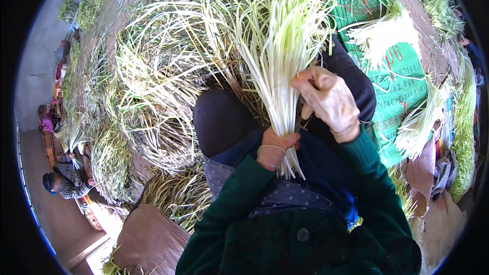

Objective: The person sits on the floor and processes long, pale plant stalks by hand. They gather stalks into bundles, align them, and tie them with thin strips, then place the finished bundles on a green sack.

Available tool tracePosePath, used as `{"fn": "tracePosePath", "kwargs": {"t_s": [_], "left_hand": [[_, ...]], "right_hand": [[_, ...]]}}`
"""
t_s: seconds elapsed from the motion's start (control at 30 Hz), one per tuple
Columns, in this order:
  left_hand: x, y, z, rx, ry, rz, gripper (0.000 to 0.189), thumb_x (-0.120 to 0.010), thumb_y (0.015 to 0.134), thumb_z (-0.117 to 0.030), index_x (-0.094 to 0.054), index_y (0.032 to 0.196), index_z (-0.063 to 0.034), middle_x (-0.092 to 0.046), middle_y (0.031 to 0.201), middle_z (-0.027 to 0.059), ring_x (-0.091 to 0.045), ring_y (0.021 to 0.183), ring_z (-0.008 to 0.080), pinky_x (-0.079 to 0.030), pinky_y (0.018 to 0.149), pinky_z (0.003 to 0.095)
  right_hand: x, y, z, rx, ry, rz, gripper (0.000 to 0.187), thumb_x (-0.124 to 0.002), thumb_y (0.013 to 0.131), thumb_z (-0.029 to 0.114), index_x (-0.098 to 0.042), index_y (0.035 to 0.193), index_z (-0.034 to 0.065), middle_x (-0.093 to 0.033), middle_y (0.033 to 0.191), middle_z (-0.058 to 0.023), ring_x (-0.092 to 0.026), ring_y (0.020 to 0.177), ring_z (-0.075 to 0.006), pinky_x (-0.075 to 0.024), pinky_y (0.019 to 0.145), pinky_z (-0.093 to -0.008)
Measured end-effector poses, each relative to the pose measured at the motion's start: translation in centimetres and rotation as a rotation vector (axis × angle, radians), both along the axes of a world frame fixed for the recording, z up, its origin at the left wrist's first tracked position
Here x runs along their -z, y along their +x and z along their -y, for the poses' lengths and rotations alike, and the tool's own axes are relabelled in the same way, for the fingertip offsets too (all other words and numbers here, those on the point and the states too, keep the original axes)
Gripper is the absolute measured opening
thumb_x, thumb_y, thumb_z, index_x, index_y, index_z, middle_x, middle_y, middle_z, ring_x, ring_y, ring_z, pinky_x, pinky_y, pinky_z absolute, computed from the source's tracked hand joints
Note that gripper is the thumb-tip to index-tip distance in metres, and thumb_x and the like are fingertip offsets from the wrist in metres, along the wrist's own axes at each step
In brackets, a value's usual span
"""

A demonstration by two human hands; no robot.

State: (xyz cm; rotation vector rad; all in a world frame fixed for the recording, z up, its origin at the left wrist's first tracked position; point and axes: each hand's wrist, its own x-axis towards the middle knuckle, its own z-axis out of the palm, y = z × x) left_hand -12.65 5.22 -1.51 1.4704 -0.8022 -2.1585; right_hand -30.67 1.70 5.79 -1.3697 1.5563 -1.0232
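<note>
My left hand [278, 146], in a thin glove, grips a bunch of blanched leafy stalks [280, 95] near the white root ends. The bunch stands over my lap, its pale green leaves fanning out away from me. Against the right side of the stalks is my right hand [327, 97], in a pale glove with its fingers curled. Whether it pinches a stalk cannot be made out. Under and beyond the bunch, a large heap of loose leaves and stalks [164, 84] spreads in front of my knees and to the left.
On my right, a green woven sack [401, 101] with printed writing bears white-ended bunches [414, 135]. Brown cloth [151, 236] lies at lower left. A person [70, 179] holding stalks sits far left beside another green heap [110, 160]. More greens [464, 130] line the right edge.
</note>
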Motion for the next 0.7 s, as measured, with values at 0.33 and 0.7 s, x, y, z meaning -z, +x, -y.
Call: {"fn": "tracePosePath", "kwargs": {"t_s": [0.33, 0.7], "left_hand": [[0.8, 0.0, -0.2, 0.036, -0.039, 0.02, 0.028, -0.074, 0.075, -0.002, -0.061, 0.1, -0.0008, -0.064, 0.078, 0.0058, -0.061, 0.063, 0.0154, -0.051, 0.058, 0.0294], [1.5, 1.0, 0.0, 0.028, 0.021, -0.109, 0.036, -0.076, 0.073, 0.001, -0.06, 0.105, -0.0009, -0.063, 0.08, 0.008, -0.063, 0.066, 0.02, -0.054, 0.061, 0.0336]], "right_hand": [[0.0, 0.7, -0.7, -0.017, 0.438, 0.196, 0.017, -0.061, 0.089, 0.016, -0.059, 0.079, 0.0018, -0.058, 0.055, -0.0055, -0.058, 0.042, -0.0139, -0.046, 0.043, -0.0282], [-1.0, -2.9, -7.9, 0.212, 0.652, 0.406, 0.009, -0.062, 0.089, 0.008, -0.058, 0.087, 0.0001, -0.061, 0.066, -0.0062, -0.056, 0.042, -0.0099, -0.0408, 0.038, -0.0215]]}}
